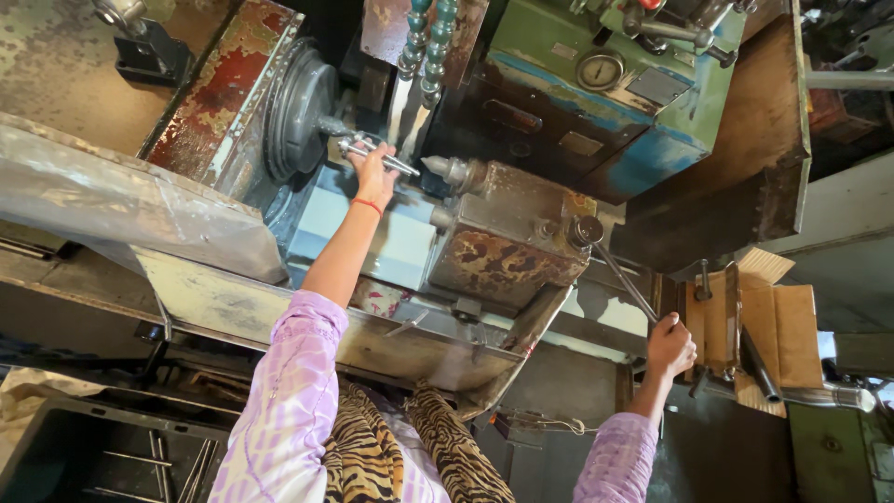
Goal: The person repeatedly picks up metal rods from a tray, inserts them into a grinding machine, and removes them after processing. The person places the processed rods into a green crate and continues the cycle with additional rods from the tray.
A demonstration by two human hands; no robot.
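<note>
My left hand (pixel 374 174) reaches forward into a worn lathe and grips a slim metal rod (pixel 380 155) beside the round grey chuck (pixel 300 110). A red band circles that wrist. The pointed centre (pixel 436 167) of the rusty tailstock (pixel 507 237) faces the rod from the right, a short gap away. My right hand (pixel 670 345) is closed around the end of the long lever handle (pixel 622 278) that runs up to a knob on the tailstock's side. Both sleeves are lilac patterned cloth.
A green and blue machine housing (pixel 605 84) with a round gauge stands behind the tailstock. A metal guard sheet (pixel 121 200) slopes at the left. Cardboard and metal parts (pixel 764 326) lie at the right. A dark tray with thin rods (pixel 140 461) sits at the lower left.
</note>
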